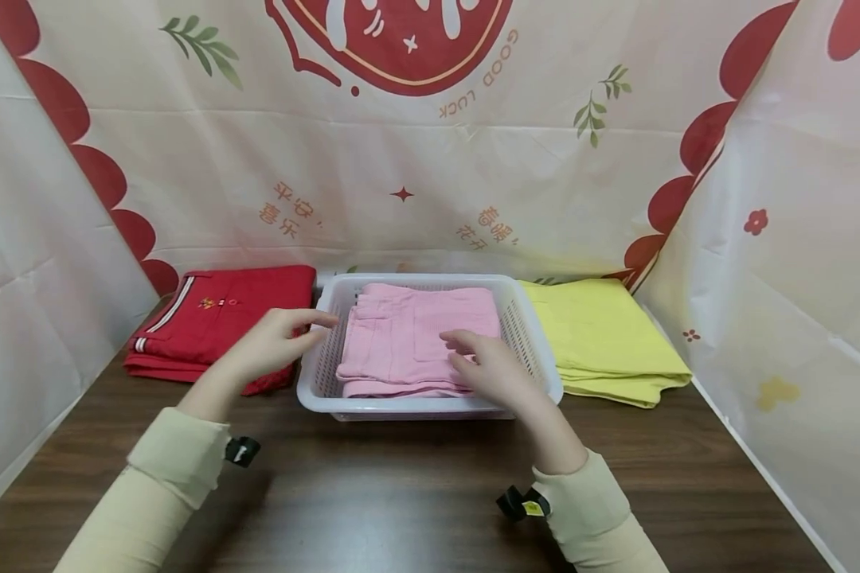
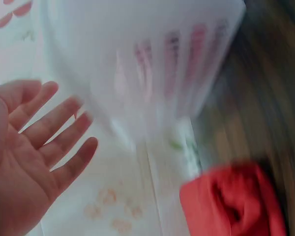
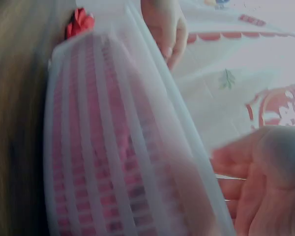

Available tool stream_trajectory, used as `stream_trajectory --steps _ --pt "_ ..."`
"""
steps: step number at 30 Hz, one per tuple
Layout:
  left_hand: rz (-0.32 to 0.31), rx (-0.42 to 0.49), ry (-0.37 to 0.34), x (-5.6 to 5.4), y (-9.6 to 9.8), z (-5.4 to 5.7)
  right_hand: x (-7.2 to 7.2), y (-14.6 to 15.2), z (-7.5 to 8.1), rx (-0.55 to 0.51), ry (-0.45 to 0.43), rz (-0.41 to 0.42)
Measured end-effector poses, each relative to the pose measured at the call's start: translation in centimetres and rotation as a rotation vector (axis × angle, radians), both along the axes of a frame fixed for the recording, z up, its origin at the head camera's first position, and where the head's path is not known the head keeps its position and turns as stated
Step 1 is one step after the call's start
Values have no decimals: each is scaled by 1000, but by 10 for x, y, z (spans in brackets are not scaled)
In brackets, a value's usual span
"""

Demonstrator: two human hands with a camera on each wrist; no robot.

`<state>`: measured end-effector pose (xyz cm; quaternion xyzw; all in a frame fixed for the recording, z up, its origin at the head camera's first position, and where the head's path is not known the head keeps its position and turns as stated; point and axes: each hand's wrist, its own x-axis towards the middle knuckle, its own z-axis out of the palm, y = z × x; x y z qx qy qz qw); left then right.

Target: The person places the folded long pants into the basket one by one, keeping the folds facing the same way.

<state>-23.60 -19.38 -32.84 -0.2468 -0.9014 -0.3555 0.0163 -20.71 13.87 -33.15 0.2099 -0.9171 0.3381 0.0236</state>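
At the frame's centre, a smooth plastic basket (image 1: 416,405) holds matt pink cloth (image 1: 401,338); the wood-grain table (image 1: 373,493), lower middle, looks glossy.

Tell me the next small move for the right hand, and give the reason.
Probably lower the right hand onto the folded pink fabric garment: the hand reaches over the white rectangular plastic basket where that garment lies and appears to hold nothing, so it seems well placed to take hold.
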Motion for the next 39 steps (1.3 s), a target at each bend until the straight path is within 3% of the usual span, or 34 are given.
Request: stream_trajectory --steps 4,8,16,22,26,32,39 --pt "65 33 24 3 -33 3 4 -23 3 -181 40 -19" --pt "118 10 20 11 -61 8 7 -42 7 -337 32 -42" --pt "223 -41 -15 18 -107 7 7 -71 13 -481 -5 -9" --pt "313 -95 4 18 -137 -3 11 -96 10 -644 -116 60" --pt "338 -112 16 16 -153 -11 19 -117 12 -738 -200 106" --pt "376 -136 -2 13 -172 -18 29 -142 13 -763 -269 149" --pt "419 -152 -10 14 -187 -27 45 -164 11 -739 -280 247"
